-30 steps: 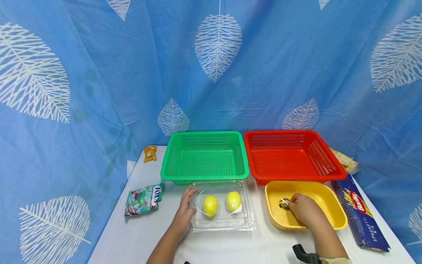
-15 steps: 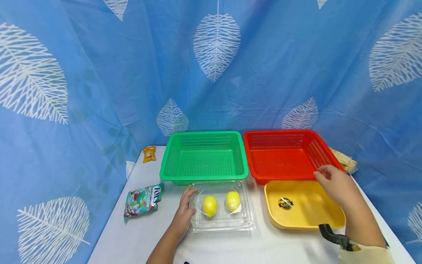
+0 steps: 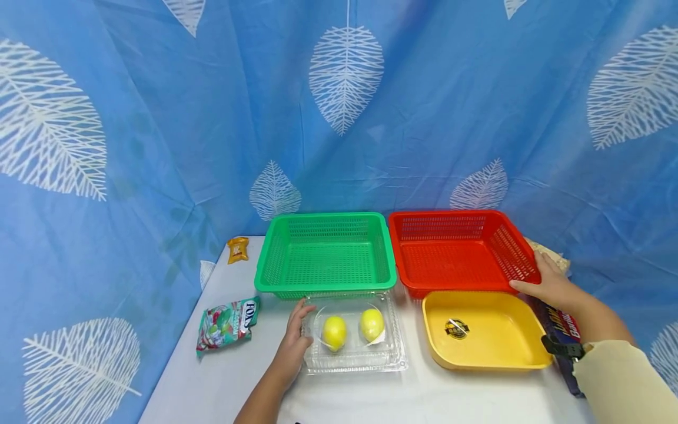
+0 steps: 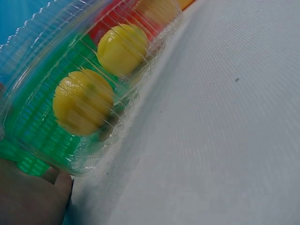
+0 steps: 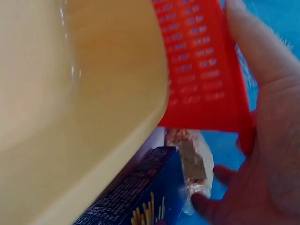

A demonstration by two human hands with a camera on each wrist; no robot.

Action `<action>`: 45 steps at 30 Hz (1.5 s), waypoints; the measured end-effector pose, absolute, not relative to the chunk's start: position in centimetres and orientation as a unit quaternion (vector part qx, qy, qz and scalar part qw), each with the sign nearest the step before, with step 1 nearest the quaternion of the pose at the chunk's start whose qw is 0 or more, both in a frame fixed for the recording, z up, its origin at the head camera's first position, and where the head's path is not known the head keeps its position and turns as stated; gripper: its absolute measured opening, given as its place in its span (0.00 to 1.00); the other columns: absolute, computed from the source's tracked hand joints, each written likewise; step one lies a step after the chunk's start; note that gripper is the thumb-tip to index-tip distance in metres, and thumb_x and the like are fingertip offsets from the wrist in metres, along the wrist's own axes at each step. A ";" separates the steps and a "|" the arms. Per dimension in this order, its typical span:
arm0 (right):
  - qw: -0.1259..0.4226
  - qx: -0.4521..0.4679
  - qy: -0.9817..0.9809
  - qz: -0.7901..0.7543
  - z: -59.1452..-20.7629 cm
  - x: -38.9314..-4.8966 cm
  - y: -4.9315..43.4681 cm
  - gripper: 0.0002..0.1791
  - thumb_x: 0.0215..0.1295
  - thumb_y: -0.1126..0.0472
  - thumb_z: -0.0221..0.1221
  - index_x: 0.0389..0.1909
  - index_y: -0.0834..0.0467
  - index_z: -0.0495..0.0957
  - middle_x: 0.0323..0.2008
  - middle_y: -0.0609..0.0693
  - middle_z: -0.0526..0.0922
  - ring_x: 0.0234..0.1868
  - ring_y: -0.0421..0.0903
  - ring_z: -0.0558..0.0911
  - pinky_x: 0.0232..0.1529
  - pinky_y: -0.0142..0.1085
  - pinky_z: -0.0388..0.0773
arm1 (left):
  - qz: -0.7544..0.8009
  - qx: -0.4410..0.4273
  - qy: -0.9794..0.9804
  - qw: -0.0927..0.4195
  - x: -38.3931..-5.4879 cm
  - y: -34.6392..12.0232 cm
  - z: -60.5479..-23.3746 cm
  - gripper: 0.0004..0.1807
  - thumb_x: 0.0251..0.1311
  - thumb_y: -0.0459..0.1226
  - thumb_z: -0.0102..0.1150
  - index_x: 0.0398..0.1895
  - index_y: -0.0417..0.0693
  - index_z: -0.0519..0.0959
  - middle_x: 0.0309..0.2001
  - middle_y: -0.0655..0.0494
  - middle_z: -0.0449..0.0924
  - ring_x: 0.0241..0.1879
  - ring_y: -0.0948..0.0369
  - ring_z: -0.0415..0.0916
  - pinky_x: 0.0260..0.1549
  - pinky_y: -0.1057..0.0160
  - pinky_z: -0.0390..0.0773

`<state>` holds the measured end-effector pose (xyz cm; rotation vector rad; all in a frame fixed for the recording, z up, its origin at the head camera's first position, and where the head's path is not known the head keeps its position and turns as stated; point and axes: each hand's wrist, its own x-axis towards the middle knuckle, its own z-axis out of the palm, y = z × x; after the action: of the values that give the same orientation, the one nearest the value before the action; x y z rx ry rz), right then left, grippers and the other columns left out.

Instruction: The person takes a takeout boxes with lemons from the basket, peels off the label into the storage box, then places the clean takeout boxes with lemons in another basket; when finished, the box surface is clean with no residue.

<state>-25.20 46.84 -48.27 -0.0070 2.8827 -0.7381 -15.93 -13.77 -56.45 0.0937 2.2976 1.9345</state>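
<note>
My left hand (image 3: 293, 344) lies at the left side of a clear plastic clamshell box (image 3: 389, 356), its fingers resting along the edge. Two yellow lemons (image 3: 334, 333) show through the plastic. My right hand (image 3: 556, 288) is at the front right corner of the red basket (image 3: 450, 265). In the right wrist view its thumb (image 5: 262, 51) lies along the basket's rim, while the other fingers spread below it, close to a clear packet (image 5: 192, 164) of pale, nut-like pieces. A blue Barilla spaghetti box (image 3: 564, 324) lies under that forearm, partly hidden.
A yellow basin (image 3: 492, 360) with a round black sticker stands in front of the red basket. The green basket (image 3: 325, 288) is behind the clamshell box. On the left lie a FOX'S candy bag (image 3: 228, 324) and a small gold packet (image 3: 238, 249).
My right hand has left the yellow basin and moved right and back to the red basket's corner, its fingers spreading. The left hand stays at the clamshell box.
</note>
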 end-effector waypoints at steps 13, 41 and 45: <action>0.075 -0.028 0.955 -0.286 -49.2 -25.3 46.7 0.69 0.63 0.38 0.67 0.82 0.68 0.29 0.74 0.80 0.44 0.63 0.78 0.65 0.56 0.75 0.73 | 0.634 0.056 0.769 0.066 -15.7 -14.0 -56.1 0.39 0.61 0.27 0.51 0.78 0.49 0.60 0.86 0.46 0.32 0.83 0.36 0.26 0.72 0.21 0.33; 0.072 -0.026 0.949 -0.305 -49.3 -25.0 46.9 0.68 0.65 0.40 0.66 0.82 0.68 0.29 0.73 0.80 0.46 0.62 0.77 0.65 0.56 0.74 0.75 | 0.567 0.037 0.821 0.056 -13.5 -12.0 -50.4 0.46 0.61 0.27 0.51 0.84 0.62 0.57 0.87 0.58 0.37 0.84 0.42 0.33 0.73 0.24 0.43; 0.073 -0.027 0.946 -0.313 -49.2 -25.0 47.1 0.68 0.65 0.40 0.67 0.82 0.67 0.28 0.74 0.80 0.45 0.63 0.77 0.64 0.58 0.75 0.73 | 0.566 0.031 0.821 0.059 -12.3 -11.4 -49.2 0.45 0.61 0.27 0.52 0.83 0.61 0.59 0.86 0.55 0.39 0.84 0.41 0.34 0.72 0.23 0.43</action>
<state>-24.99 47.12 -49.24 -0.0825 2.8421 -0.9411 -12.33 -11.36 -49.16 0.0932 2.4869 1.7153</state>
